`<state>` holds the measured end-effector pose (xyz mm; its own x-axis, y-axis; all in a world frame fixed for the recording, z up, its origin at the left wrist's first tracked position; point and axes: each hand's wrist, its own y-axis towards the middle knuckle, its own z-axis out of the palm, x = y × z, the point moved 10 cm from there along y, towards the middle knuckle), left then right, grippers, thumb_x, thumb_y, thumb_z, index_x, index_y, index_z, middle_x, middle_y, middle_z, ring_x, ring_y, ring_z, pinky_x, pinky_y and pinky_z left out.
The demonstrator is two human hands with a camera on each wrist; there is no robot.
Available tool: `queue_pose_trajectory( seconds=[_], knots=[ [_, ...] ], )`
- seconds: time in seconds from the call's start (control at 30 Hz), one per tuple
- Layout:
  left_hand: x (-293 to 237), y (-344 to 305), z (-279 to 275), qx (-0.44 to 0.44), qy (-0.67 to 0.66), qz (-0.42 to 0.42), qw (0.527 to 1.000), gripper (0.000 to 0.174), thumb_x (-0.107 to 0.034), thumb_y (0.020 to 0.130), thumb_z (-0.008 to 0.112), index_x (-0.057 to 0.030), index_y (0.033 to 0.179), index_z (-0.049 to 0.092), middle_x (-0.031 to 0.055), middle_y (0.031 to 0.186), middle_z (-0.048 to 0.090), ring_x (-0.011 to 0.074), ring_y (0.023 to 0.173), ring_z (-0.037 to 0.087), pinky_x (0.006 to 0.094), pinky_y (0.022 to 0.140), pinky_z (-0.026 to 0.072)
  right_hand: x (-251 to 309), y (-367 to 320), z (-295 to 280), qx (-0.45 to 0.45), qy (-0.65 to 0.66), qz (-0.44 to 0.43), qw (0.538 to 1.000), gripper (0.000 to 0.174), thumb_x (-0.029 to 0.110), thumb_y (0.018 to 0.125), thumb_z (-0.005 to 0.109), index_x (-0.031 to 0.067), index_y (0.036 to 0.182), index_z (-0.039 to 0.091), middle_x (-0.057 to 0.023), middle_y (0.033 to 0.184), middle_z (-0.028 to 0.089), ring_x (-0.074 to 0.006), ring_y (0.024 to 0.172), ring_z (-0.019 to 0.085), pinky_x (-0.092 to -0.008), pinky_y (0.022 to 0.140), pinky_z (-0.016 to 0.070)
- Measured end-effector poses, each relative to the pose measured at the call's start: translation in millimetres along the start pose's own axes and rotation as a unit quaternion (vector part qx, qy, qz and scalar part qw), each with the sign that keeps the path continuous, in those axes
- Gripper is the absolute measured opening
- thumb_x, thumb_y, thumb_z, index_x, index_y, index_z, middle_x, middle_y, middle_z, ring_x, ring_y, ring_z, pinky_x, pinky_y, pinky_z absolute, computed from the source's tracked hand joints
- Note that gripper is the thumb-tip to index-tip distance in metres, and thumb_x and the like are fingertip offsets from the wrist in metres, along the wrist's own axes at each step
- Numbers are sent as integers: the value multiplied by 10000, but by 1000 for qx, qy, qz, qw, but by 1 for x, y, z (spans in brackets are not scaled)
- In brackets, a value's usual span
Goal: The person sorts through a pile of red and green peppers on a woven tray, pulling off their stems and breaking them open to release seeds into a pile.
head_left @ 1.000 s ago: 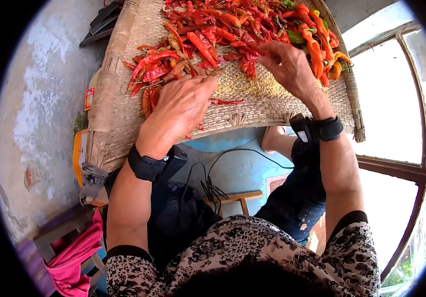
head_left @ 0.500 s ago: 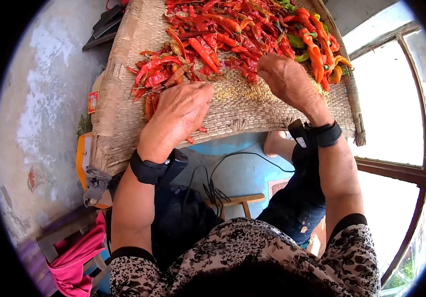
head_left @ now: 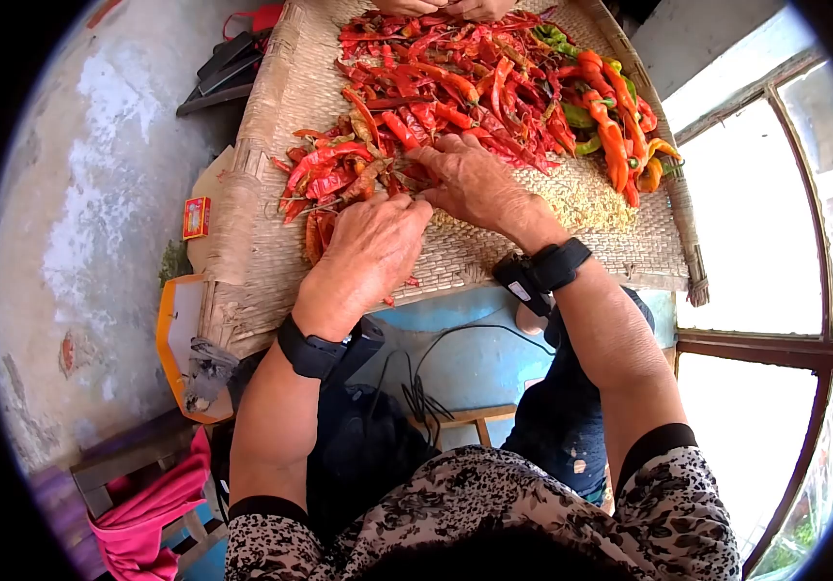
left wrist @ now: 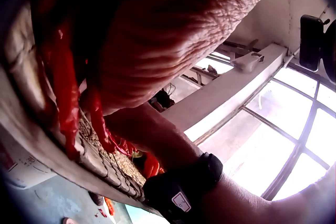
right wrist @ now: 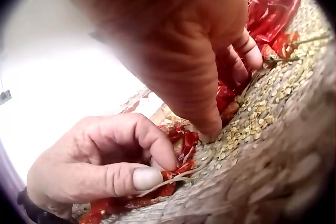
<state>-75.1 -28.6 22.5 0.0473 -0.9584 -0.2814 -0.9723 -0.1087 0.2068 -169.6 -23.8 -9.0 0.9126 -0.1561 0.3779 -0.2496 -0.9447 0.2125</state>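
In the head view my left hand [head_left: 366, 254] is at the near side of a woven tray [head_left: 252, 208], beside a small heap of dried red chillies [head_left: 324, 167]. The right wrist view shows its thumb and fingers pinching a wrinkled red chilli [right wrist: 176, 182] near its thin stem. My right hand [head_left: 482, 192] reaches leftward close to it, back up. Its thumb and fingers are spread apart and point down among the red chillies [right wrist: 226, 95], touching the tray surface. Whether it grips one is not shown. Pale seeds [right wrist: 257, 119] lie beside these fingers.
A large pile of red chillies [head_left: 509, 92] covers the tray's far part, with fresher orange ones [head_left: 615, 145] at its right edge. Another person's hands [head_left: 446, 8] are at the far edge. A window stands right, a wall left; a black cable [head_left: 416, 387] hangs below.
My right hand has moved left from the seed patch to beside my left hand, its fingers now spread. The view has shifted, bringing another person's hands into sight at the top.
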Motion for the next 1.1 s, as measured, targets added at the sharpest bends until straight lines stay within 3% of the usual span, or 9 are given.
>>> queue_pose_trajectory(
  seconds=[0.17,0.3,0.37,0.53,0.63,0.8,0.9,0.97,1.1],
  knots=[
    [6,-4,-5,19,-17,-15,1000,111,-109,829,603,-31,845,526,132,830,577,340,830,583,438,712,476,11,9,3,5,25,-64,998,268,155,782,696,29,1014,649,-162,977,618,-340,913,588,-420,788,491],
    [6,-6,-16,-10,-31,-8,999,122,-116,827,615,-31,855,532,138,825,579,343,822,587,442,714,476,20,-4,-13,30,-6,-39,999,214,143,772,705,9,930,650,-154,891,624,-332,837,606,-410,740,491],
    [8,-5,-17,-15,-30,-13,999,125,-117,827,618,-26,857,538,143,815,582,344,816,590,445,713,476,24,-18,-16,94,66,-49,992,234,157,769,717,11,938,649,-151,866,624,-330,822,608,-407,728,490],
    [9,-5,-13,0,-16,-11,1000,116,-107,825,613,-22,851,538,144,804,586,344,812,594,441,703,478,14,-37,-45,87,230,8,969,253,256,849,709,9,899,690,-94,781,659,-206,733,633,-346,680,505],
    [5,-4,-9,12,-1,-8,1000,113,-102,821,611,-22,847,535,145,803,587,343,813,596,438,702,479,-1,-41,-68,-6,227,52,973,170,174,863,692,7,894,680,-78,777,657,-175,727,630,-322,671,503],
    [2,0,-4,26,27,-9,999,131,-103,820,617,-19,856,524,149,820,598,340,816,605,445,690,478,-16,-47,-61,11,292,117,949,194,73,892,637,29,1079,608,-58,813,668,-109,776,620,-294,695,507],
    [15,3,-8,41,25,-103,993,157,-112,821,630,-19,895,527,152,858,618,344,827,615,450,684,485,-12,-47,-52,30,289,110,951,190,70,903,623,27,1087,605,-53,825,669,-108,788,619,-291,701,510],
    [12,2,-26,-61,-9,-83,995,202,-122,821,641,-22,967,543,160,898,631,351,841,623,450,686,494,-10,-48,-49,37,300,105,947,198,77,917,608,34,1110,600,-47,817,664,-107,767,612,-283,698,511],
    [9,1,-27,-61,-13,-75,995,253,-128,823,641,-27,1038,554,166,917,632,353,855,622,440,706,500,-6,-46,-45,59,355,95,928,206,87,954,550,23,1149,577,-37,809,659,-102,741,605,-270,679,509]
  ],
)
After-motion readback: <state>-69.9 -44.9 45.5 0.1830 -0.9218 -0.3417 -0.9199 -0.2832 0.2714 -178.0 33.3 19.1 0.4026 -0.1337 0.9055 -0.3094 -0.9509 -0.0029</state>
